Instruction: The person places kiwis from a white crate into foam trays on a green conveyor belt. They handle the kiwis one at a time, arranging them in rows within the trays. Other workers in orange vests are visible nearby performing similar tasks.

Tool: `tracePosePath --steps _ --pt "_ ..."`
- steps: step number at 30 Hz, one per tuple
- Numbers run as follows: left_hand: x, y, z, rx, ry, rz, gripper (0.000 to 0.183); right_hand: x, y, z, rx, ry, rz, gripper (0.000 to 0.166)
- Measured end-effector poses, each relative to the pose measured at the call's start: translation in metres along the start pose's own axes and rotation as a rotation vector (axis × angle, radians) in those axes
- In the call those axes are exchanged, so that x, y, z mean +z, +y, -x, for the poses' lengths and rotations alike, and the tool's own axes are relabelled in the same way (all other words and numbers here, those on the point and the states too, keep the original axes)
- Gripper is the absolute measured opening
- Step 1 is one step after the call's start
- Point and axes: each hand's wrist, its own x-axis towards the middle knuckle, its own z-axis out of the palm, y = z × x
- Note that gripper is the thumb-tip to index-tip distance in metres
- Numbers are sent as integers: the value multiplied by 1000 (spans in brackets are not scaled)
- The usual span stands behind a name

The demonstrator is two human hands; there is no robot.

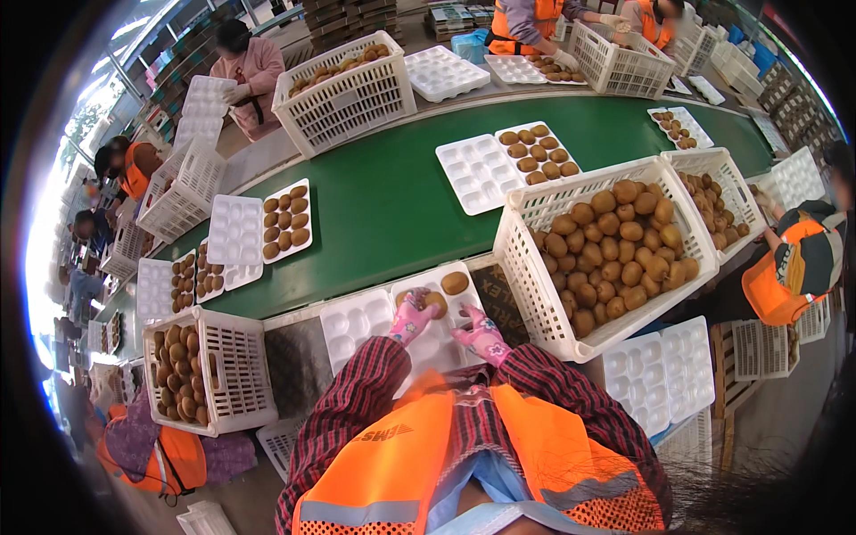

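A white moulded plastic tray [358,319] with round hollows lies in front of me, in two joined halves. My left hand [408,321], in a pink flowered glove, has its fingers around a brown kiwifruit [437,305] over the right half. Behind those fingers another kiwifruit [402,298] is partly covered. A further kiwifruit [455,283] sits in the tray's far right corner. Over the tray's right edge is my right hand [484,338], gloved alike, its thumb and fingers apart and nothing visible in it.
Close on my right stands a white crate [575,348] heaped with kiwifruit; another crate [241,374] is at left. Beyond runs a green conveyor belt [374,174] carrying filled trays [287,221]. Stacked trays [659,374] lie right. Co-workers [789,261] stand around the belt.
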Motion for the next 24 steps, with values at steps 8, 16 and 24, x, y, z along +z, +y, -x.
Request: tracePosePath --steps 8,16,24 --pt "21 44 -24 112 110 -837 50 -54 -32 59 16 -120 -115 48" --pt "15 54 -26 239 -30 -1040 63 -125 -125 130 -79 -167 -178 43" --pt "17 54 -32 168 -199 -1012 68 -300 -167 104 -182 382 52 39"
